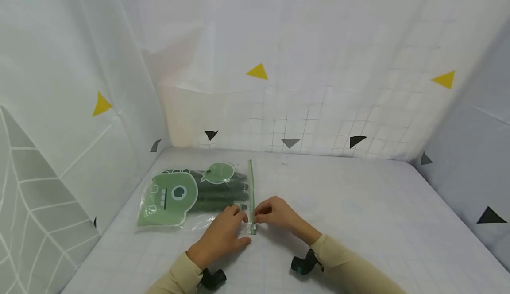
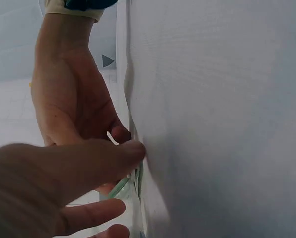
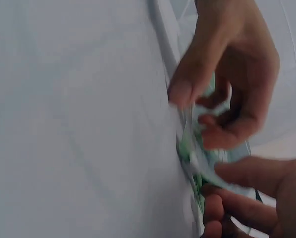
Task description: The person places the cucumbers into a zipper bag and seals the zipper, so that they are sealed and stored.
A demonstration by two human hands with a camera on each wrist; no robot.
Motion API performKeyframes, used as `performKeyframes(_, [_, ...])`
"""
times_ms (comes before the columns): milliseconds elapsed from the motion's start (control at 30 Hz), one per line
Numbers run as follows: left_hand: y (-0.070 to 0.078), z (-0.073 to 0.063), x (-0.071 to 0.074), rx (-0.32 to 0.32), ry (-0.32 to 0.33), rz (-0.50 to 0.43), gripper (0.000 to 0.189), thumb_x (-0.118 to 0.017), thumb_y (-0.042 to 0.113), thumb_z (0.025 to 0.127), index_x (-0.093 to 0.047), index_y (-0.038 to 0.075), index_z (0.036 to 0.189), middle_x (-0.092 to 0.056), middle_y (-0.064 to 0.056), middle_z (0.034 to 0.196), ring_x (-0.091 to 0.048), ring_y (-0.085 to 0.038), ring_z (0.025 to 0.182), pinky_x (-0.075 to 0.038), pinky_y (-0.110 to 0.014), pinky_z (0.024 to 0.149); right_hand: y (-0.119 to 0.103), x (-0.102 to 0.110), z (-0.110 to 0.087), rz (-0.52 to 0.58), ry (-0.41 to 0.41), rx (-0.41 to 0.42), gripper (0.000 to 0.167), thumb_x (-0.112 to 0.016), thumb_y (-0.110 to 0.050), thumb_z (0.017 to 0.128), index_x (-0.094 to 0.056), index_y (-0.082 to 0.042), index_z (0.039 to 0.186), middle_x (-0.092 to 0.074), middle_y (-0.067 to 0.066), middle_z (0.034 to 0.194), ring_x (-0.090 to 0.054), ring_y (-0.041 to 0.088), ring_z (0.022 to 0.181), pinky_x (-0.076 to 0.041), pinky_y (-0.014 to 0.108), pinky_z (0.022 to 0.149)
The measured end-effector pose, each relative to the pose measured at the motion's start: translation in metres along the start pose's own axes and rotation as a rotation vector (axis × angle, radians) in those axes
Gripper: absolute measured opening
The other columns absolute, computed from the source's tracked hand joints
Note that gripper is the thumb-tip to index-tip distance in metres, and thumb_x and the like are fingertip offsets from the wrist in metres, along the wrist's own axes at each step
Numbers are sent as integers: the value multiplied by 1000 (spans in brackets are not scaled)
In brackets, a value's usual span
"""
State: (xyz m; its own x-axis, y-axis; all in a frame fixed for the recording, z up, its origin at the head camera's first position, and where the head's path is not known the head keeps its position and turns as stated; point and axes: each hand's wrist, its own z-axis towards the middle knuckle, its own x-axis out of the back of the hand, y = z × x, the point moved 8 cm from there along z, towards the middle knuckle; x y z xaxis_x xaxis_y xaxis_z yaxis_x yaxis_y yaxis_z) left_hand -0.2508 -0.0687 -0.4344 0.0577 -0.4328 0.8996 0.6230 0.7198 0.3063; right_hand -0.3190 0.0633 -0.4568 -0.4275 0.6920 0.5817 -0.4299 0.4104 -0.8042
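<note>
A clear zip bag (image 1: 171, 199) with a green one-eyed monster print lies on the white table, with something dark green inside it. Its green zip strip (image 1: 250, 179) runs along the right edge, and a small pale slider (image 1: 254, 226) sits near the close end. My right hand (image 1: 279, 214) pinches the strip just beyond the slider, thumb and forefinger at the edge in the right wrist view. My left hand (image 1: 223, 234) touches the bag's near right part with bent, loose fingers, its thumb (image 2: 103, 158) held apart. What lies under those fingertips is partly hidden.
White cloth walls with yellow (image 1: 258, 71) and black triangles (image 1: 357, 141) enclose the table at the back and sides. The white tabletop (image 1: 350, 196) stretches to the right of the bag. Each wrist carries a small black camera (image 1: 304, 263).
</note>
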Motion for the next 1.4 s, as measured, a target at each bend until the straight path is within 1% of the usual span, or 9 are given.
performKeyframes(167, [2, 0, 1, 4, 25, 2, 37, -94, 24, 79, -61, 14, 93, -45, 5, 92, -49, -17, 83, -47, -41, 75, -9, -9, -3, 126, 45, -35, 7, -75, -6, 92, -77, -1, 88, -70, 3, 78, -58, 14, 67, -45, 26, 59])
performKeyframes(300, [7, -1, 3, -23, 77, 61, 42, -95, 27, 77, -56, 16, 89, -45, 6, 90, -51, -17, 84, -40, -37, 70, -12, -14, -7, 227, 49, -57, 7, -67, -2, 97, -64, 2, 92, -69, 11, 77, -65, 25, 66, -52, 30, 59])
performKeyframes(400, [11, 0, 5, -67, 138, 146, 39, -94, 29, 79, -58, 17, 90, -50, 7, 91, -54, -17, 89, -37, -34, 70, -11, -17, -8, 314, 44, -93, 8, -65, -3, 99, -59, 2, 98, -71, 14, 77, -69, 29, 63, -56, 35, 58])
performKeyframes(600, [21, 0, 11, -192, 237, 287, 24, -91, 19, 81, -72, 19, 95, -63, 5, 93, -62, -17, 88, -41, -33, 68, -5, -21, -9, 443, 14, -164, 13, -68, -4, 98, -60, 3, 105, -72, 16, 78, -68, 21, 62, -54, 31, 59])
performKeyframes(767, [24, 0, 8, -216, 209, 359, 26, -92, 26, 81, -71, 19, 94, -64, 4, 93, -62, -17, 87, -43, -33, 69, 0, -26, -12, 565, -9, -218, 15, -68, -4, 98, -58, 4, 106, -71, 18, 78, -65, 20, 60, -54, 30, 59])
performKeyframes(867, [25, 1, 5, -230, 187, 367, 20, -89, 26, 84, -73, 20, 94, -65, 5, 93, -64, -16, 87, -48, -33, 72, 1, -26, -13, 571, 2, -231, 14, -67, -2, 96, -59, 4, 106, -71, 16, 79, -64, 19, 60, -54, 29, 58])
performKeyframes(1000, [30, 1, 4, -294, 171, 358, 14, -85, 17, 87, -78, 22, 99, -67, 5, 91, -67, -14, 89, -53, -36, 80, 0, -27, -16, 535, 9, -238, 13, -65, 1, 92, -62, 5, 104, -71, 14, 79, -65, 18, 60, -54, 29, 57])
performKeyframes(1167, [32, -1, 6, -357, 155, 333, 17, -84, 7, 85, -77, 17, 97, -64, 6, 86, -65, -13, 85, -48, -34, 77, -1, -29, -15, 527, 4, -244, 11, -64, 3, 90, -62, 4, 101, -71, 15, 77, -65, 19, 60, -53, 29, 56])
performKeyframes(1400, [35, -4, 6, -415, 177, 336, 18, -82, 5, 81, -73, 14, 94, -61, 5, 86, -62, -16, 82, -45, -33, 76, -2, -30, -17, 567, 5, -250, 10, -65, 5, 89, -64, 5, 98, -71, 17, 78, -66, 20, 62, -54, 30, 57])
